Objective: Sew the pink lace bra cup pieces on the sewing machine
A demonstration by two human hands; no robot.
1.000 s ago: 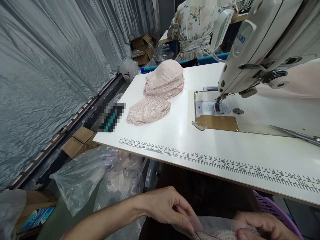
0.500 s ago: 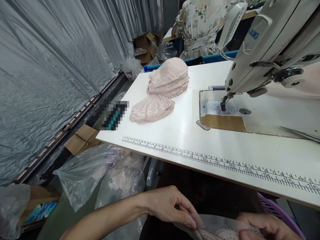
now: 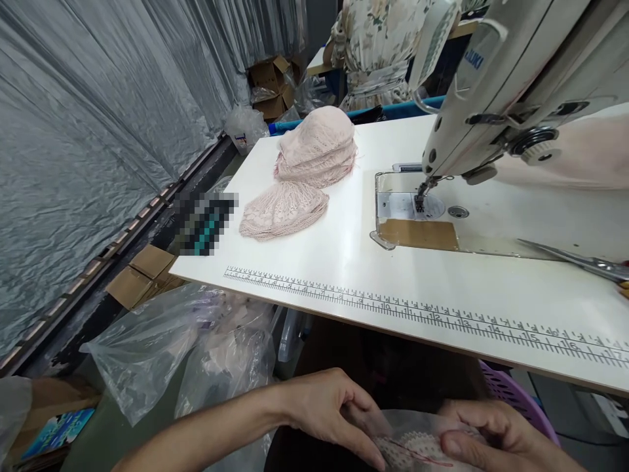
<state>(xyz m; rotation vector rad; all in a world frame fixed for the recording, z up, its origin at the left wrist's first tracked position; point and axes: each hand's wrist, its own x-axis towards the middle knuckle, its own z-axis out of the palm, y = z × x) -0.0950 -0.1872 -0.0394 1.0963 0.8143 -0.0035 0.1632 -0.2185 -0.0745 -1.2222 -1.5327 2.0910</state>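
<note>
Below the front edge of the table [image 3: 339, 252], on the side nearest the person, the lace [image 3: 415, 442] spans the gap between the two hands. Its visible length runs crosswise, roughly along that table edge; the bottom of the frame cuts off the rest. Neither hand is nearer: the left hand [image 3: 339, 413] has its fingers closed on one end, the fingertips partly behind sheer mesh, and the right hand [image 3: 491, 432] pinches the other, thumb on top. A red thread [image 3: 417, 454] crosses the lace between them. The stack [image 3: 285, 213] lies on the table's left part, well apart from both hands.
</note>
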